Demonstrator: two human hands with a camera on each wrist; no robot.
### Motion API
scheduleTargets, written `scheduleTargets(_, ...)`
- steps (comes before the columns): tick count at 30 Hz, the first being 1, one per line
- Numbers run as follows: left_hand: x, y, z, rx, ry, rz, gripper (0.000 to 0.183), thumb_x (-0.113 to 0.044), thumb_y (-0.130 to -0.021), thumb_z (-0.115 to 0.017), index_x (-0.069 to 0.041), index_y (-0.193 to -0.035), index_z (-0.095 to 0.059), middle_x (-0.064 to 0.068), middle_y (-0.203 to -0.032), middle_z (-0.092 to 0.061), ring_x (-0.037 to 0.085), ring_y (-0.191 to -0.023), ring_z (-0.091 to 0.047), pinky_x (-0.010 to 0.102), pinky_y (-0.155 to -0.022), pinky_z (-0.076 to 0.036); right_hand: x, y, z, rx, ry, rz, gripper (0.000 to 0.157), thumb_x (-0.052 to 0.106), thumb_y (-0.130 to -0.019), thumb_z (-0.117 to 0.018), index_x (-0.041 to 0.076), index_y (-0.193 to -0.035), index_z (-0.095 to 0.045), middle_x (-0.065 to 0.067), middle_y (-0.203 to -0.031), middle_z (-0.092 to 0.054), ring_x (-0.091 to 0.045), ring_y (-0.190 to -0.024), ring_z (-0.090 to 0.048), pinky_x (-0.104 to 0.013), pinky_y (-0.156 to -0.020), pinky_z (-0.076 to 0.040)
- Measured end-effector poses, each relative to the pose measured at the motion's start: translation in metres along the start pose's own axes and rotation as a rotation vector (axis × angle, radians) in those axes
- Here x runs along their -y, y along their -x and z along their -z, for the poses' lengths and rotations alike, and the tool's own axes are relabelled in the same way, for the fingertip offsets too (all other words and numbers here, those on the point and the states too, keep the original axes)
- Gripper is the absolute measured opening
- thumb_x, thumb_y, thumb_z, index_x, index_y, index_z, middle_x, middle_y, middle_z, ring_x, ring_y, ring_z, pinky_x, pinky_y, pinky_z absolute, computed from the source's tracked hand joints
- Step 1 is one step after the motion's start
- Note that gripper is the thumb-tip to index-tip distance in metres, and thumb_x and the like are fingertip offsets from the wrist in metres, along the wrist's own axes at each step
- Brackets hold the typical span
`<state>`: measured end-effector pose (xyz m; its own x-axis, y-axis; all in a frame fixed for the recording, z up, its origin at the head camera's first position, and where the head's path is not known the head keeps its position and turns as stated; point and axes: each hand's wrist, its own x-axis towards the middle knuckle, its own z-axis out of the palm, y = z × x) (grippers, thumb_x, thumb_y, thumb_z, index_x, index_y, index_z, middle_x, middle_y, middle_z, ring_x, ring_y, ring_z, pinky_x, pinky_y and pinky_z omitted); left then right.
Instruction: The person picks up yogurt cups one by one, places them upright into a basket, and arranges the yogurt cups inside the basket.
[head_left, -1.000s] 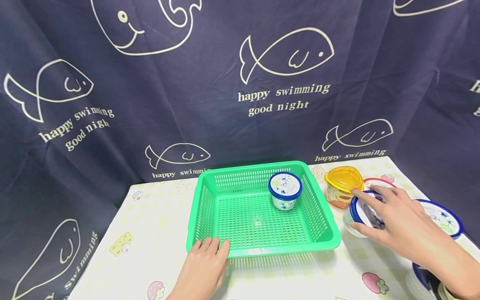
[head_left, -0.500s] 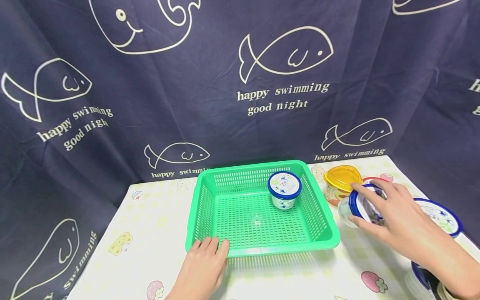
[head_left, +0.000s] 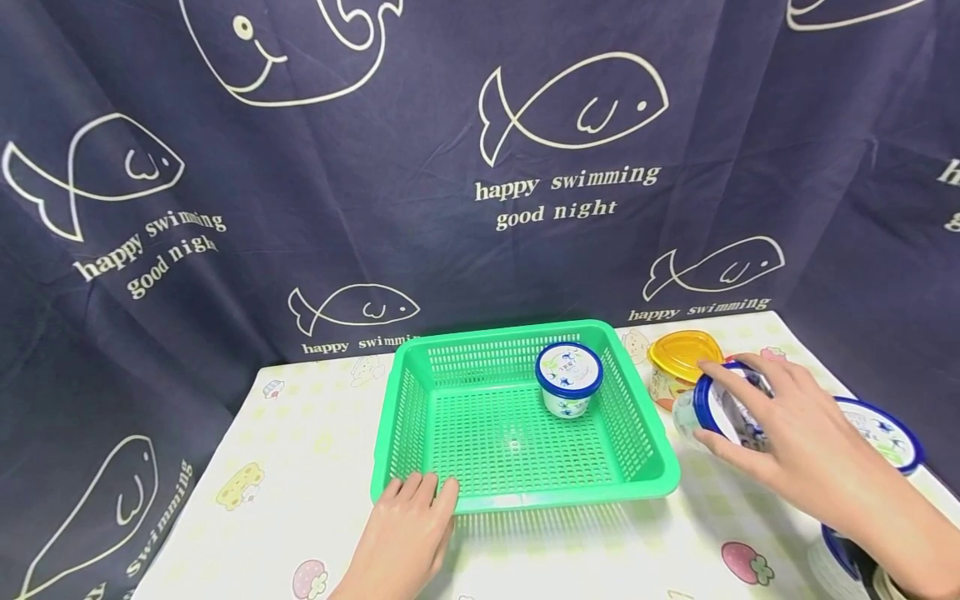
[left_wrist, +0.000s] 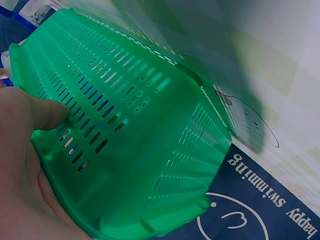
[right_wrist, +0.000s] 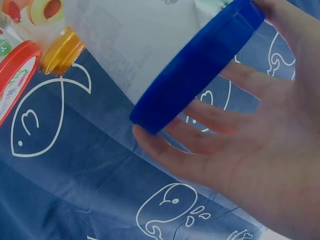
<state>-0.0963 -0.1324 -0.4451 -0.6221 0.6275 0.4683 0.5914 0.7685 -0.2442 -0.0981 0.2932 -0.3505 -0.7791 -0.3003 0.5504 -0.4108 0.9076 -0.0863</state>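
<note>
- Left hand (head_left: 411,527) clamped on green basket (head_left: 540,500) at near-left rim, thumb against outer wall.
- Right hand (head_left: 802,437) clamped on lid edge of held tub (head_left: 723,419), blue lid; tub tilted, just right of basket, near yellow-lidded tub (head_left: 686,354).
- Hands well apart.
- Second blue-lidded tub (head_left: 569,379) upright inside basket, right side.
- Red-lidded tub (right_wrist: 20,75) beside yellow-lidded one.
- Navy fish-print curtain (head_left: 420,225) behind worktop (head_left: 300,467).

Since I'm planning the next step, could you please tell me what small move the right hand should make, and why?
Probably carry the tilted tub over the green basket: the right hand grips its blue lid, the left hand holds the basket's near rim, and bare floor lies left of the tub inside.
</note>
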Motion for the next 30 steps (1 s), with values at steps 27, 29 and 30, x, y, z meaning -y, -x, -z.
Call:
scheduleTargets(27,0.001,0.0,0.002,0.014,0.0,-0.003,0.036,-0.021,-0.074,-0.078,-0.016,-0.082,-0.043,-0.005,-0.066,-0.033,0.013,-0.059,-0.026,0.024,-0.055,-0.02,0.016,-0.008,0.002,-0.083,-0.121,0.028,0.08,0.033,-0.068,-0.086,0.017,-0.141,-0.056,-0.022,-0.138,-0.048,-0.041,-0.122,-0.043,-0.059,-0.106,-0.03)
scheduleTargets(29,0.0,0.0,0.001,0.023,0.004,-0.002,0.036,-0.022,-0.075,-0.078,-0.016,-0.082,-0.043,-0.006,-0.067,-0.034,0.012,-0.059,-0.026,0.024,-0.055,-0.02,0.016,-0.007,0.003,-0.087,-0.124,0.022,0.082,0.035,-0.068,-0.086,0.019,-0.142,-0.055,-0.021,-0.139,-0.048,-0.04,-0.124,-0.042,-0.051,-0.112,-0.027)
scheduleTargets(30,0.0,0.001,0.001,0.029,0.005,-0.002,0.036,-0.022,-0.076,-0.078,-0.016,-0.083,-0.044,-0.006,-0.067,-0.034,0.012,-0.06,-0.026,0.024,-0.055,-0.02,0.016,-0.007,0.003,-0.09,-0.125,0.021,0.082,0.035,-0.068,-0.087,0.019,-0.142,-0.055,-0.02,-0.139,-0.048,-0.04,-0.124,-0.042,-0.047,-0.114,-0.026)
